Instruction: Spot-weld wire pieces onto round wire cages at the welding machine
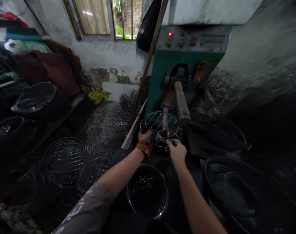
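A round wire rack (153,121) with thin parallel bars sits tilted at the machine's lower arm (165,119). My left hand (144,142), in a worn orange-brown glove, is closed on the rack's near left rim. At its near right edge my right hand (177,152), bare, has thumb and fingertips pinched together. What lies between those fingertips is too small and dark to make out. Just above the right hand, the thick upper rod (182,103) of the green machine (155,78) points towards me. Below my wrists stands a round bowl (166,195) with small shiny pieces inside.
Stacked wire racks (65,161) lie on the floor at left, beside a heap of tangled wire (104,125). A large dark basin (206,169) holding wire rings stands at right. A slanted wooden post (148,66) rises left of the machine. A red lamp (170,33) glows on its panel.
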### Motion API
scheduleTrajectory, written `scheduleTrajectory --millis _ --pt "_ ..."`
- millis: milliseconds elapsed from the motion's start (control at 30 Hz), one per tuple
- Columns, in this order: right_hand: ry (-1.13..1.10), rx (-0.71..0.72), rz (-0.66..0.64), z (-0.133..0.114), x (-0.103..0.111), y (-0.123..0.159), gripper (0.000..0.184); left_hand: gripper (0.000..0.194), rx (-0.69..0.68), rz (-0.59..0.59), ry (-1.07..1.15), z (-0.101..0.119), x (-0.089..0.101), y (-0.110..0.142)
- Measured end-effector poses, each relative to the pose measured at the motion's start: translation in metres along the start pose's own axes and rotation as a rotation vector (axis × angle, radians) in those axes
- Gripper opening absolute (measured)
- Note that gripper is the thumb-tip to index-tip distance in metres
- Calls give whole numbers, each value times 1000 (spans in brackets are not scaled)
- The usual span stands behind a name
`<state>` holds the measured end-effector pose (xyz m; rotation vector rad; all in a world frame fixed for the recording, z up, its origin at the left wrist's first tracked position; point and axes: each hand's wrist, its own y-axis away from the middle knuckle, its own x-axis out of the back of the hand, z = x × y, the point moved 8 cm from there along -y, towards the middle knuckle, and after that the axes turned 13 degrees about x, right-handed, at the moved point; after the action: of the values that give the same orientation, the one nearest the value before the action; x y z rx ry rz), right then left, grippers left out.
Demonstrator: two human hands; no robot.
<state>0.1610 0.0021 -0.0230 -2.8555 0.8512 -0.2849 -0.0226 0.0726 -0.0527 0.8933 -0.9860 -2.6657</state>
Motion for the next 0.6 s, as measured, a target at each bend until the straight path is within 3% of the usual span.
scheduleTrajectory --millis 233,467,600 --pt "47 13 -37 1 0 -12 51 45 18 32 -6 -3 -5 -11" --pt "64 26 -47 -4 0 -11 48 66 -34 29 11 5 -11 -7" --pt "57 34 -39 -6 0 -10 49 53 28 55 -12 1 -11 -6"
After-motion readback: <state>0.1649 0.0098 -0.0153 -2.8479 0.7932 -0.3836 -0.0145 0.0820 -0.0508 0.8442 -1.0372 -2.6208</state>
